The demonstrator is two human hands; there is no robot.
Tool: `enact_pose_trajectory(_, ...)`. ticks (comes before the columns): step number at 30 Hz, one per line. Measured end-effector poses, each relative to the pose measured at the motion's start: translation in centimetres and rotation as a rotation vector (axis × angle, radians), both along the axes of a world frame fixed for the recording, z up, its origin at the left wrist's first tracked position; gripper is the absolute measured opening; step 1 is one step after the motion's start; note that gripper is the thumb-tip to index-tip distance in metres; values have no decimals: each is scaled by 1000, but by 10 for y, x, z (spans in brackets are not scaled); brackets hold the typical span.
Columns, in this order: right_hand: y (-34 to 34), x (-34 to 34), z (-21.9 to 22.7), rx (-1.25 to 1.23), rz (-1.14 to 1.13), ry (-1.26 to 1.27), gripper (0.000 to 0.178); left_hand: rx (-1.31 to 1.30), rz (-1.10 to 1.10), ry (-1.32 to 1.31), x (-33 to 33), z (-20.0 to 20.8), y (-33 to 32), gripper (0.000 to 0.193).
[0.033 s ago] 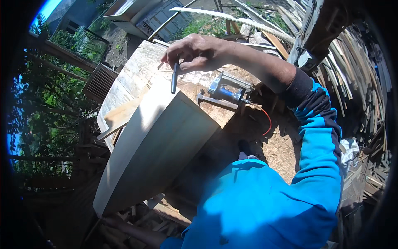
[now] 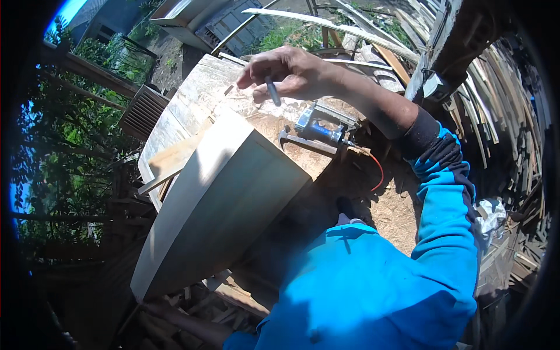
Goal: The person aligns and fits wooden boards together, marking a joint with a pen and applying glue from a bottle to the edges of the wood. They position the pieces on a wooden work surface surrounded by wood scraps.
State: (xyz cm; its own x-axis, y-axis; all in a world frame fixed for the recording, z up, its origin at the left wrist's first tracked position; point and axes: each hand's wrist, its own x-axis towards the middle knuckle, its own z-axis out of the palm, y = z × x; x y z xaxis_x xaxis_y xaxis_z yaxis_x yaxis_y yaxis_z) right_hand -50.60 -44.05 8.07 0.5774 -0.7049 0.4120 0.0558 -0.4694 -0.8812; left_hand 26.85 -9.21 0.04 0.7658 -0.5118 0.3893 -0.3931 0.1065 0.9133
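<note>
My right hand (image 2: 291, 73) reaches out from a blue sleeve over the far end of a big pale wooden panel (image 2: 221, 204). Its fingers are closed around a thin dark pencil-like stick (image 2: 273, 92) that points down toward the panel's top edge. The panel stands tilted against a sawdust-covered workbench (image 2: 192, 99). My left hand does not show; my blue-clad torso fills the lower middle of the picture.
A blue-grey power tool (image 2: 318, 128) with a red cord (image 2: 379, 172) lies on the bench just right of the panel's top. Stacked scrap slats (image 2: 513, 116) crowd the right side. A slatted box (image 2: 143, 111) and trees (image 2: 70, 175) are at the left.
</note>
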Motion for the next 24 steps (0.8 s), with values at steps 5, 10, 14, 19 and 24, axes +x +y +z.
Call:
enact_pose_trajectory(5,44,13,-49,-241,-196,-236,38,-35,18,141,-18,15,21,56)
enact_pose_trajectory(10,48,33,-63,-468,-250,-263,48,-43,25,191,-35,28,37,55)
enact_pose_trajectory(14,56,34,-64,-619,-301,-103,37,-60,-10,238,-44,25,27,54)
enact_pose_trajectory(19,66,42,-48,-653,-393,-132,16,-70,-46,275,-46,22,21,53)
enact_pose_trajectory(24,64,46,-32,-591,-341,4,22,-102,-138,309,-43,23,18,52)
